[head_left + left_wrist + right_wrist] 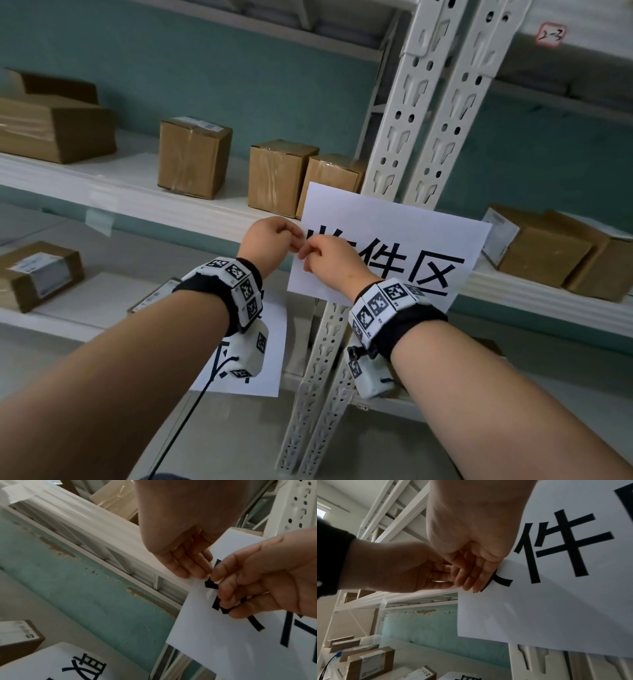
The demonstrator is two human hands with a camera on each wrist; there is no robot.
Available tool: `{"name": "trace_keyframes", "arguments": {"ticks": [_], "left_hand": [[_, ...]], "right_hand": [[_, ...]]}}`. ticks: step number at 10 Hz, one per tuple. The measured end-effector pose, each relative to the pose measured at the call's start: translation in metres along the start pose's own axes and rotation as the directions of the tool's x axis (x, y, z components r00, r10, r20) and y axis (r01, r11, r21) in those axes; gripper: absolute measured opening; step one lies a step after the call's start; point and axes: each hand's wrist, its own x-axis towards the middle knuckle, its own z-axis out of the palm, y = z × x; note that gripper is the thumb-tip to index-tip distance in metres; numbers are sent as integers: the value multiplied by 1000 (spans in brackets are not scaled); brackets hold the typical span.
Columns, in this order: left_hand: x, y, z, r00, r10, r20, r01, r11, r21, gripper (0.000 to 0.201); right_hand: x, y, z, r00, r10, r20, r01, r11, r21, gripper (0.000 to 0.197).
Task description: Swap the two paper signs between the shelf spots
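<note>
Working the upper paper sign [404,240] at its left edge right now, which hangs in front of the white shelf uprights [421,113] and overlaps the front lip of the middle shelf [144,195]. Both hands meet at about 9 o'clock on the sheet: the left hand [272,236] has its fingers curled and pinching right at the paper's edge, and the right hand [329,260] pinches the same spot from the front, fingertips [221,588] on the black lettering. Looks like a bit of clear tape sits there, though I can't tell if it's going on or coming off. The second paper sign [270,346] lies down at 6 o'clock on the lower shelf, mostly hidden behind the left wrist. So I'd guess the swap is midway. Next move needs a careful pull or press at that corner so the sheet doesn't rip. Cardboard boxes [193,157] sit behind at 11 o'clock.
</note>
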Motion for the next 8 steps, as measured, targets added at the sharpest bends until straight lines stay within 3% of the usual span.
{"name": "trace_keyframes", "arguments": {"ticks": [2,6,8], "left_hand": [[2,-5,-8,998,-17,-65,17,1000,-11,22],[-22,-3,-17,997,-62,-55,60,998,-30,18],[-40,22,0,1000,-1,-21,1,1000,15,17]], "right_hand": [[4,2,0,997,32,-64,-32,999,4,36],[-26,27,-28,987,117,-112,-111,992,60,29],[-51,39,-50,971,139,-195,-121,988,100,29]]}}
